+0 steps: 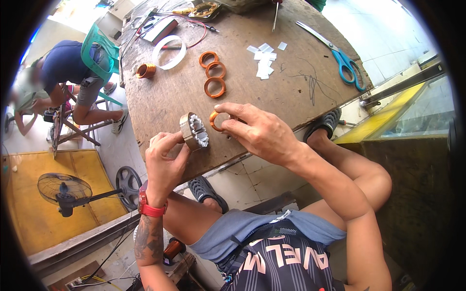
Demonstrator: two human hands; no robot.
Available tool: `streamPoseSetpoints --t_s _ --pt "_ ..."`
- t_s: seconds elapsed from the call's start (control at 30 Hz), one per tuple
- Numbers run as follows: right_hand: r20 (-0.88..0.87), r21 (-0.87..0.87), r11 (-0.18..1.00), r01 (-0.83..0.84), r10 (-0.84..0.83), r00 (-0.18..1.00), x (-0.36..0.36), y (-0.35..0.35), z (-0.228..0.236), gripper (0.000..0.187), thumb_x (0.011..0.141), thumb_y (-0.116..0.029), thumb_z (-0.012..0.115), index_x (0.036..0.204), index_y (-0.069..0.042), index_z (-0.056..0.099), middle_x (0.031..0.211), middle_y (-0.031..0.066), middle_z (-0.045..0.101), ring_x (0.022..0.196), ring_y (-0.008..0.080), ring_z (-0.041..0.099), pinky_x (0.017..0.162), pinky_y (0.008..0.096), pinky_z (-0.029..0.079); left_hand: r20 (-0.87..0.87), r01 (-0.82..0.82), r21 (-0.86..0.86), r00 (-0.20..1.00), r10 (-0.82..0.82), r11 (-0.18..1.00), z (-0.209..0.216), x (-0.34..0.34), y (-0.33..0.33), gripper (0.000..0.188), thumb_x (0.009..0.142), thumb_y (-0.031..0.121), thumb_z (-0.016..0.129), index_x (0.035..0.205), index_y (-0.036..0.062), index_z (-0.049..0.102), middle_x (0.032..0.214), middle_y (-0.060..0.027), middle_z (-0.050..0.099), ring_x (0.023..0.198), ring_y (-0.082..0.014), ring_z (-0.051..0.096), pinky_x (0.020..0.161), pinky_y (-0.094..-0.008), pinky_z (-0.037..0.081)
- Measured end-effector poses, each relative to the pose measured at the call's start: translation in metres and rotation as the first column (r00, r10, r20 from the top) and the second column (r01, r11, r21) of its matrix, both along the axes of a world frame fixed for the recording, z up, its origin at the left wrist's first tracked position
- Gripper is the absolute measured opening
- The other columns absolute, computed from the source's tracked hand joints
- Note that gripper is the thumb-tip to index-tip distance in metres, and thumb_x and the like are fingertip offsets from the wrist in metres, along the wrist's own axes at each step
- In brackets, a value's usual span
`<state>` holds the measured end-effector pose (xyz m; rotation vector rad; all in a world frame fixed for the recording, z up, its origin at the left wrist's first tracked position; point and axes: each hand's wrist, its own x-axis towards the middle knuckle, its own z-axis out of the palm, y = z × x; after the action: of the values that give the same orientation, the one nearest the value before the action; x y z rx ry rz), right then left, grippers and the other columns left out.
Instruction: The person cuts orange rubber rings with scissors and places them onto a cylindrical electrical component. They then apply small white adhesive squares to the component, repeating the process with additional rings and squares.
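Note:
My left hand grips a round metal stator core by its outer side, near the table's front edge. White insulating slips line the slots on the core's right-facing side. Between the fingertips of my right hand is a copper wire coil, a small ring held just right of the core, apart from it. Farther back, three more copper coils lie in a row on the wood. A taller copper coil sits at the table's left.
The worn wooden table bears white paper slips, blue-handled scissors, thin loose wires, a screwdriver, a white ring and a meter with leads. A fan stands left; another person sits beyond.

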<state>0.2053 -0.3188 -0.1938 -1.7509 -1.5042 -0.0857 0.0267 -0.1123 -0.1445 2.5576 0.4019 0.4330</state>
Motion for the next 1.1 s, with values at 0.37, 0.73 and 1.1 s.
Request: streamPoseSetpoints --t_s 0.37,0.73,1.1 --pt "0.054 0.006 1.0 0.002 -0.003 0.999 0.003 0.002 0.0 0.022 0.094 -0.008 0.068 0.115 -0.004 0.072 0.146 0.0089 0.062 0.124 0.0296 0.068 0.102 0.0411 0.061 -0.098 -0.073 -0.211 0.994 0.053 0.975 0.003 0.009 0.008 0.023 0.09 0.002 0.079 0.113 -0.0022 0.082 0.1 -0.0087 0.083 0.092 -0.0123 0.075 0.085 -0.0283 0.058" --pt "0.033 0.02 1.0 0.003 -0.004 0.999 -0.005 0.013 0.003 0.017 0.095 -0.008 0.073 0.112 -0.003 0.073 0.14 0.0087 0.066 0.122 0.0306 0.067 0.101 0.0415 0.058 -0.13 -0.098 -0.186 0.989 0.074 0.978 0.008 0.01 0.005 0.027 0.089 0.002 0.08 0.116 -0.0006 0.082 0.103 -0.0088 0.082 0.095 -0.011 0.073 0.088 -0.0278 0.056" --pt "-0.13 0.103 0.994 0.038 -0.024 0.991 0.002 0.013 -0.002 0.021 0.094 -0.006 0.074 0.115 -0.001 0.074 0.14 0.0152 0.065 0.125 0.0341 0.067 0.103 0.0425 0.059 -0.104 -0.115 -0.226 0.99 0.093 0.967 0.004 0.008 0.006 0.027 0.088 0.002 0.078 0.115 -0.0007 0.08 0.105 -0.0129 0.081 0.095 -0.0196 0.076 0.087 -0.0315 0.057"
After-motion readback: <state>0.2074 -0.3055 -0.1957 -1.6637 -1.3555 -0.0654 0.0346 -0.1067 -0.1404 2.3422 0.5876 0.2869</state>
